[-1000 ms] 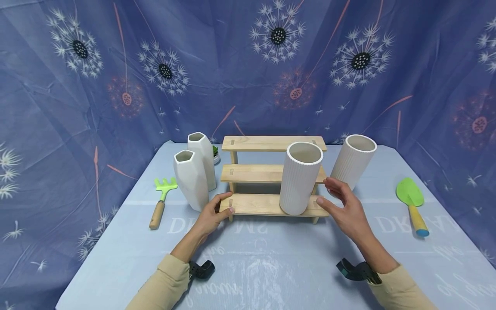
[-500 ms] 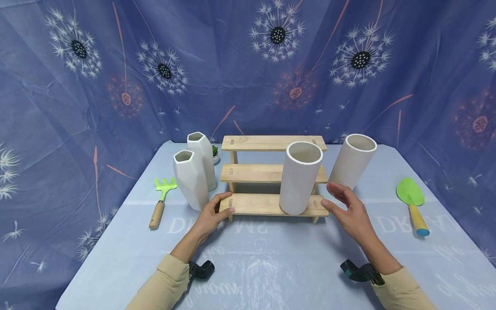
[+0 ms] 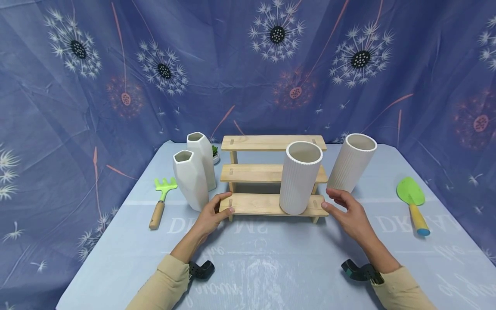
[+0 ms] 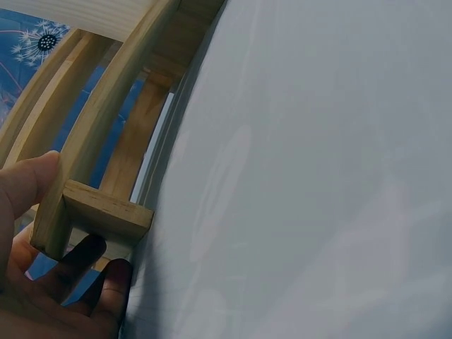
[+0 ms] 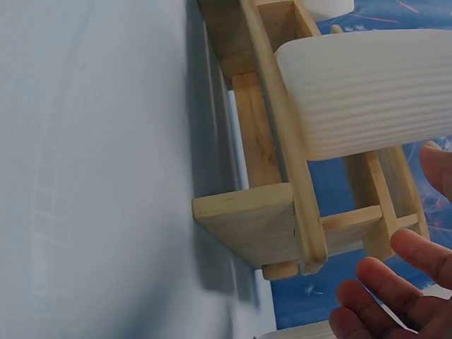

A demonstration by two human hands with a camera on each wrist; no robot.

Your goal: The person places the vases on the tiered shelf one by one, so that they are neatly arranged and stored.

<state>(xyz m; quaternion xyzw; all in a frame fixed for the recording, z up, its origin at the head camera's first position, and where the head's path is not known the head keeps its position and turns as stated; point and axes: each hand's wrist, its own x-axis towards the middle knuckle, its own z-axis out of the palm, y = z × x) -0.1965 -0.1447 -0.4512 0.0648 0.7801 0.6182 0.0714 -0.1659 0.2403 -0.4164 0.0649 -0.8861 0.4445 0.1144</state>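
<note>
A three-tier wooden plant stand (image 3: 255, 202) stands mid-table. My left hand (image 3: 211, 216) holds the left end of its lowest board. In the left wrist view, the thumb (image 4: 32, 180) lies along the board's edge while the fingers bend beneath the end. A white ribbed cylindrical vase (image 3: 300, 185) is upright on the right part of that board. Beside the board's right end, my right hand (image 3: 350, 215) hovers with relaxed, spread fingers, holding nothing. The right wrist view has its fingertips (image 5: 371, 272) apart from the wood. Behind this hand is a second ribbed vase (image 3: 350, 165).
Two white faceted vases (image 3: 190, 178) stand left of the stand, with a small potted plant (image 3: 215, 155) partly hidden behind. A green hand rake (image 3: 160, 202) lies at left, and a green trowel with yellow handle (image 3: 413, 206) at right. A patterned blue cloth (image 3: 240, 77) hangs behind.
My right hand has drawn slightly back and to the right, away from the ribbed vase on the board. The left hand, stand and vases keep their places.
</note>
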